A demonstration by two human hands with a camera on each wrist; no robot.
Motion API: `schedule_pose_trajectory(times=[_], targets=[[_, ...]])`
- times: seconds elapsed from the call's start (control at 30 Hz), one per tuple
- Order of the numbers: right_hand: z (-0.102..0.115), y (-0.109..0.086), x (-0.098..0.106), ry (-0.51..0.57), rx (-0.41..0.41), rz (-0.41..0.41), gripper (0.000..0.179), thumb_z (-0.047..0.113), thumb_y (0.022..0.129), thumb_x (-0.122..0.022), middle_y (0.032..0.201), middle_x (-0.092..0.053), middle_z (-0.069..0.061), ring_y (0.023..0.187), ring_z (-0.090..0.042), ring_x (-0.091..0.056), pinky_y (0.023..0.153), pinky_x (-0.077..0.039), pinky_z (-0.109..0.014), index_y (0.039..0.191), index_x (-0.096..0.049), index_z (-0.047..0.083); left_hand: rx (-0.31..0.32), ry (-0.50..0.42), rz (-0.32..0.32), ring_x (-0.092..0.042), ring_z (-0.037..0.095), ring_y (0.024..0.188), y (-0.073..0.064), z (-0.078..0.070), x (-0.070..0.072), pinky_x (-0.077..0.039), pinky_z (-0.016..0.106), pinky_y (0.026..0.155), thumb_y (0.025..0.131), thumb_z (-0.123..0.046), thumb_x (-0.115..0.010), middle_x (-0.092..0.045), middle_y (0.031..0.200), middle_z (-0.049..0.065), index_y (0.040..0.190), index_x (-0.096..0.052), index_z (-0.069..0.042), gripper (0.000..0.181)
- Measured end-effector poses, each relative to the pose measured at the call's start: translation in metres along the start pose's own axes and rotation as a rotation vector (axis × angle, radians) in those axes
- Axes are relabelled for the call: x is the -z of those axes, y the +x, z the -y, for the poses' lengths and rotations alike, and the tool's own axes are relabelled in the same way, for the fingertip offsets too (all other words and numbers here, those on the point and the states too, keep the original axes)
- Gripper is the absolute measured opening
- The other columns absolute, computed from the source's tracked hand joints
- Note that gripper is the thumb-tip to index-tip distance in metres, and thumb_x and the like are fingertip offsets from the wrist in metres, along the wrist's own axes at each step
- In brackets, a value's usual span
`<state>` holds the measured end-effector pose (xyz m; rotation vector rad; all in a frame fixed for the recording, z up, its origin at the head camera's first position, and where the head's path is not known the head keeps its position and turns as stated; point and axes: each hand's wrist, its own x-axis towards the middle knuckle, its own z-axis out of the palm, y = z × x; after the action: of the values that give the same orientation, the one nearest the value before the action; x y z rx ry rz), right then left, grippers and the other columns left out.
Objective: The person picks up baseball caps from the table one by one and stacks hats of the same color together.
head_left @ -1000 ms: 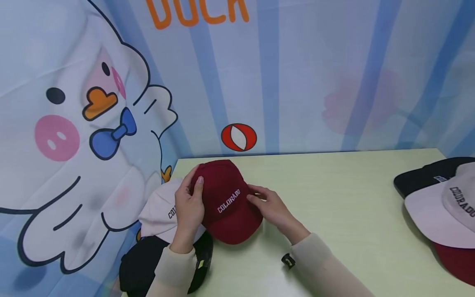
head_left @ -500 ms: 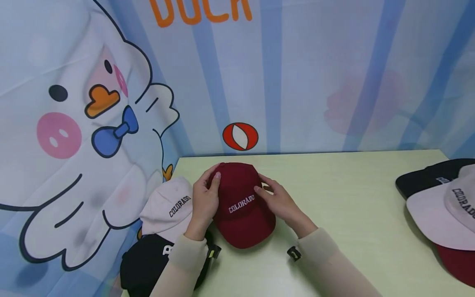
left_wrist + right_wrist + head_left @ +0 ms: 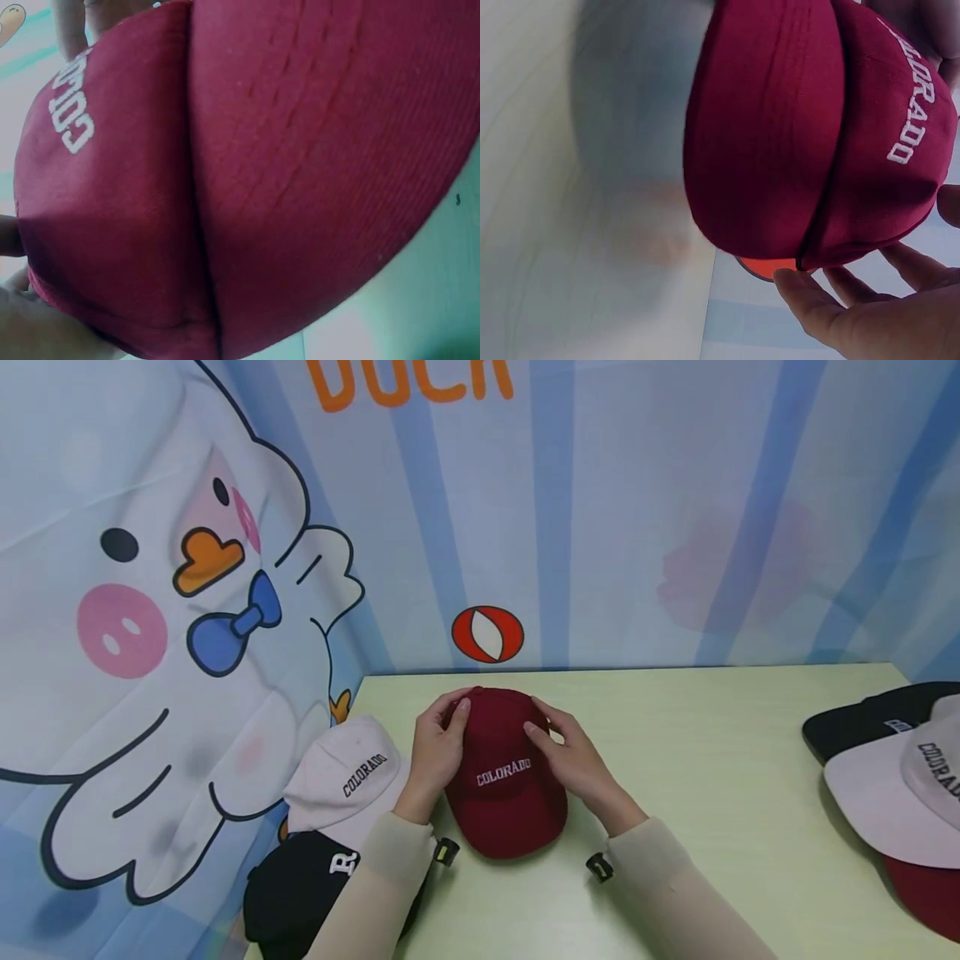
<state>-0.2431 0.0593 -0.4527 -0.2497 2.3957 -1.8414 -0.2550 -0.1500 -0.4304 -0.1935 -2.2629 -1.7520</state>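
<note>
Between my two hands is a dark red baseball cap [image 3: 504, 814] with white "COLORADO" lettering, its brim facing me. My left hand [image 3: 437, 750] grips the crown's left side, thumb in front and fingers behind. On the opposite side, my right hand [image 3: 579, 762] holds the crown with its thumb on the front and its fingers around the edge. The right wrist view shows the cap [image 3: 769, 142] raised off the table, with the fingers of my right hand [image 3: 900, 322] at its lower edge. Close up in the left wrist view, the cap [image 3: 120, 195] hides most of my left hand [image 3: 41, 326].
Left of my left hand lies a white "COLORADO" cap [image 3: 337, 777], with a black cap [image 3: 292, 885] nearer me, partly behind my sleeve. At the right edge overlap a black cap [image 3: 855, 718], a white cap [image 3: 870, 777] and a red cap [image 3: 926, 893]. A printed cloth [image 3: 615, 527] backs the table [image 3: 697, 760].
Both hands have carried the red cap rightward, away from the white cap on the left. Its lettering has turned closer to level, and more of the white and black caps shows.
</note>
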Motion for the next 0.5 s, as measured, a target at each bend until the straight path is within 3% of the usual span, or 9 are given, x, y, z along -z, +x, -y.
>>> schedule_pose_trajectory(times=[0.2,0.5], targets=[[-0.003,0.000,0.003,0.019,0.027,-0.022,0.057,0.036,0.109,-0.052,0.166,-0.035,-0.008,0.154,-0.032,-0.032,0.125,-0.024,-0.060,0.162,-0.036,0.022,-0.007,-0.010,0.028,-0.064,0.022,0.102,0.010,0.004,-0.011,-0.052,0.029,0.085,0.108,-0.023,-0.056,-0.072,0.122,0.012,0.132,-0.070,-0.015,0.029],[-0.004,-0.004,0.001,-0.006,-0.057,-0.093,0.060,0.041,0.108,-0.052,0.167,-0.031,-0.010,0.154,-0.033,-0.031,0.124,-0.028,-0.060,0.163,-0.033,0.025,-0.022,0.030,0.057,-0.065,0.020,0.100,0.028,0.014,-0.023,-0.054,0.028,0.082,0.108,-0.025,-0.057,-0.073,0.119,0.007,0.130,-0.072,-0.021,0.027]])
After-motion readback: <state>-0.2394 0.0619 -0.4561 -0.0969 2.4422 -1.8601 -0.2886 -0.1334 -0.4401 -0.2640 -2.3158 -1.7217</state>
